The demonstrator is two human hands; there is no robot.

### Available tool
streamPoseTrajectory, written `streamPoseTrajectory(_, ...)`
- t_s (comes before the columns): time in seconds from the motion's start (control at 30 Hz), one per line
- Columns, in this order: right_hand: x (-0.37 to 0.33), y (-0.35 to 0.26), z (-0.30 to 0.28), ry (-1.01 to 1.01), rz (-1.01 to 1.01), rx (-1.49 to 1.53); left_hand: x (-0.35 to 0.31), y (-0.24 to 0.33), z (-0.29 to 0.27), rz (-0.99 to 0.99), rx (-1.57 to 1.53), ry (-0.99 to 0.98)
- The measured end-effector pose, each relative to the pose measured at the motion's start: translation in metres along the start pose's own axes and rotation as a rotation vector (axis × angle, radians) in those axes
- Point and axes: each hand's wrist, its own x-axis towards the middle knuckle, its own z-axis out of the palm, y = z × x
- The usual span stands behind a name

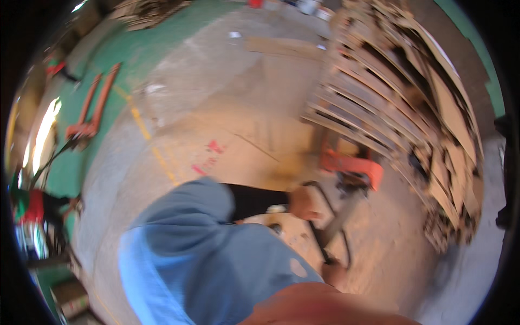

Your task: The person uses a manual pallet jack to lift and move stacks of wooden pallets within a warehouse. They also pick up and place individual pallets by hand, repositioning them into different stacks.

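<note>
Both my hands are closed on the black loop handle of an orange pallet jack. My left hand, at the end of a black sleeve, grips the far side of the loop. My right hand wraps round its near side, partly blurred by motion. From the handle a bar slopes up to the jack's orange body, which stands against the end of a loaded pallet stack. The jack's forks are hidden beneath that load.
Another orange pallet jack stands on the green floor at left. One person in red and green is beside it, another farther off. Flattened cardboard lies at the far left. A yellow line crosses the grey floor.
</note>
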Motion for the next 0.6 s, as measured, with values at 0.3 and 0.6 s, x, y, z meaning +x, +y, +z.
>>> streamPoseTrajectory(0.3,-0.021,-0.055,0.022,-0.475,0.018,0.048,-0.034,-0.059,0.004,0.213,-0.033,-0.449)
streamPoseTrajectory(0.6,-0.012,-0.051,-0.016,-0.171,0.035,0.052,0.014,-0.043,-0.036,0.205,-0.123,-0.418)
